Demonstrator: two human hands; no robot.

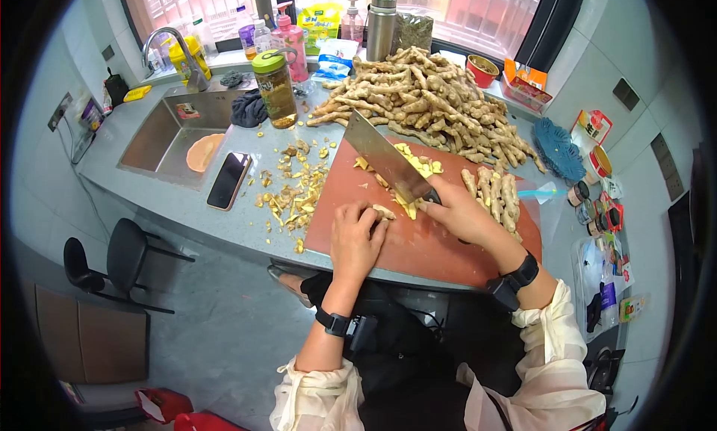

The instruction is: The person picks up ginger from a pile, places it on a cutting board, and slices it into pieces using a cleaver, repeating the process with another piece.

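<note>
Left hand (357, 240): fingers pressing knobbly tan ginger piece (383, 213) on reddish-brown cutting board (340, 229) | Right hand (457, 211): grasping broad steel cleaver (386, 156), blade above board.

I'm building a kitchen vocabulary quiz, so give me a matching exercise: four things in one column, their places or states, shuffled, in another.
Things
1. cleaver
2. phone
3. green-lidded bottle
4. small ginger piece

Places or states
A. upright beside the dark cloth
B. at the fingertips of the left hand
C. gripped in the right hand
D. lying between sink and ginger scraps

Pairs: 1-C, 2-D, 3-A, 4-B
</note>
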